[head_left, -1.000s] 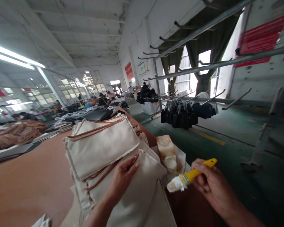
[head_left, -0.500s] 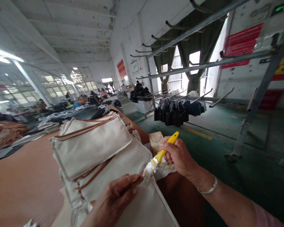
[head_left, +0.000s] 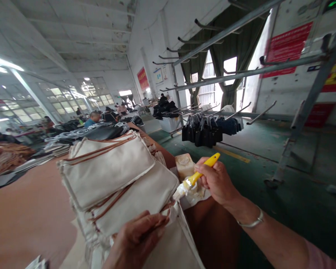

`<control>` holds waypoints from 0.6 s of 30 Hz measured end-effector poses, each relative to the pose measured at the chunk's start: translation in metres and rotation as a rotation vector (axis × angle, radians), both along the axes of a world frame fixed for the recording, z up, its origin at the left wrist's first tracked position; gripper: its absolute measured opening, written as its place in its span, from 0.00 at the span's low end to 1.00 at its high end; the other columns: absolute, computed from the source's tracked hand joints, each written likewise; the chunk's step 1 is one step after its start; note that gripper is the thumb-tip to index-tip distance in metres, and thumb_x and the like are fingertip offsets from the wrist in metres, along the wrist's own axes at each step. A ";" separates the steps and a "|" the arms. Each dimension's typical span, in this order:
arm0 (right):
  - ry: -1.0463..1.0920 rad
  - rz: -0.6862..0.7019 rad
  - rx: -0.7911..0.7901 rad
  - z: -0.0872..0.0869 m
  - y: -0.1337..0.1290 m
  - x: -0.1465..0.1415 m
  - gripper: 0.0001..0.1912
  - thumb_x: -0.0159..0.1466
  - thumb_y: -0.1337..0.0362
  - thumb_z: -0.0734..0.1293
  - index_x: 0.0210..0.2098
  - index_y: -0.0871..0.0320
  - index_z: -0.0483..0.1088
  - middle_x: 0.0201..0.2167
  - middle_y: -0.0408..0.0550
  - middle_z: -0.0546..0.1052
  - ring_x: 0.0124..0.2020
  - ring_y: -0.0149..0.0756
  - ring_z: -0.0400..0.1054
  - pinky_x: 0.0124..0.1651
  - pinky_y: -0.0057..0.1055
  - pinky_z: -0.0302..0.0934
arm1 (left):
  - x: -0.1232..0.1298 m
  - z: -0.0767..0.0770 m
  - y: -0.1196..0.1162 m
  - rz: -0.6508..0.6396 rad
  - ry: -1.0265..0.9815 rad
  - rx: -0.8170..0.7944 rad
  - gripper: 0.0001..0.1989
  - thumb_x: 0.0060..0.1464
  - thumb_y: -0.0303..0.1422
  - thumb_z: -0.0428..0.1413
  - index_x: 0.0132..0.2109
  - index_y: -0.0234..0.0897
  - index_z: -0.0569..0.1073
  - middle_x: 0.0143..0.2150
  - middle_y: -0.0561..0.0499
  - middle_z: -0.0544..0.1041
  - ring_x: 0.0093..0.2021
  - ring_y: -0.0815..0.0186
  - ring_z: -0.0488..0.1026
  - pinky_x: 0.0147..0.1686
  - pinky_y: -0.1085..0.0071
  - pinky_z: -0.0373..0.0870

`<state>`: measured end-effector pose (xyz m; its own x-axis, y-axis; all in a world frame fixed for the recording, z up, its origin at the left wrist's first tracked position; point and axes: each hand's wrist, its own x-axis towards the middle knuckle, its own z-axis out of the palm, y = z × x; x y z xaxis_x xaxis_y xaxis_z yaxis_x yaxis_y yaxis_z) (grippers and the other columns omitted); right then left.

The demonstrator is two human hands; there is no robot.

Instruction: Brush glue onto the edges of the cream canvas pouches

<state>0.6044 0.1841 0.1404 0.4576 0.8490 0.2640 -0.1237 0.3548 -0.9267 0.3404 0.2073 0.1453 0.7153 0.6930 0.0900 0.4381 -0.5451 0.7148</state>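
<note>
My right hand (head_left: 217, 181) grips a yellow-handled paintbrush (head_left: 207, 167), its bristles coated with white paste. The bristle end is just above the corner of a cream bag panel (head_left: 170, 239) with brown edging. My left hand (head_left: 138, 239) pinches the edge of that panel, close to the brush tip. More cream panels (head_left: 109, 172) lie in an overlapping stack beyond my left hand. Behind the brush stands an open pale tub (head_left: 184, 164) with a crusted rim, and whitish paste smears surround it.
The brown-topped table (head_left: 30, 213) stretches left, with dark pieces (head_left: 100, 130) piled farther back. A metal rack (head_left: 305, 112) with prongs stands on the right, dark handbags (head_left: 203, 130) hanging from it. Several people sit at work in the background.
My right hand has drawn the brush slightly up and right, off the panel. The panel's corner is now lifted and folded up beside my left fingers.
</note>
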 end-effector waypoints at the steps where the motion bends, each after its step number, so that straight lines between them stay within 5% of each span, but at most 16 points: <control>1: 0.047 -0.009 0.011 0.001 0.000 0.004 0.11 0.57 0.59 0.68 0.25 0.58 0.64 0.09 0.33 0.57 0.11 0.24 0.48 0.17 0.24 0.43 | -0.001 -0.001 -0.002 -0.018 0.022 0.111 0.12 0.63 0.41 0.52 0.41 0.44 0.79 0.31 0.52 0.74 0.30 0.69 0.74 0.28 0.79 0.66; 7: 0.112 0.147 -0.055 0.000 -0.003 -0.005 0.11 0.55 0.59 0.68 0.24 0.57 0.63 0.08 0.33 0.57 0.10 0.23 0.46 0.15 0.23 0.41 | 0.002 -0.001 -0.015 -0.151 0.045 0.679 0.05 0.62 0.33 0.54 0.43 0.45 0.74 0.28 0.55 0.74 0.26 0.72 0.73 0.23 0.78 0.61; 13: 0.074 0.408 -0.134 0.001 -0.022 -0.007 0.09 0.54 0.60 0.69 0.27 0.59 0.66 0.15 0.36 0.65 0.11 0.21 0.50 0.14 0.22 0.41 | -0.001 -0.002 -0.015 -0.149 0.090 0.644 0.05 0.64 0.34 0.52 0.43 0.48 0.73 0.30 0.58 0.75 0.29 0.74 0.75 0.28 0.80 0.65; 18: 0.109 0.231 -0.083 0.003 -0.024 0.004 0.10 0.55 0.60 0.68 0.24 0.58 0.63 0.09 0.33 0.58 0.10 0.22 0.47 0.15 0.23 0.41 | -0.001 -0.007 -0.015 -0.098 0.133 0.684 0.06 0.63 0.36 0.52 0.38 0.44 0.73 0.27 0.57 0.73 0.26 0.72 0.74 0.25 0.78 0.63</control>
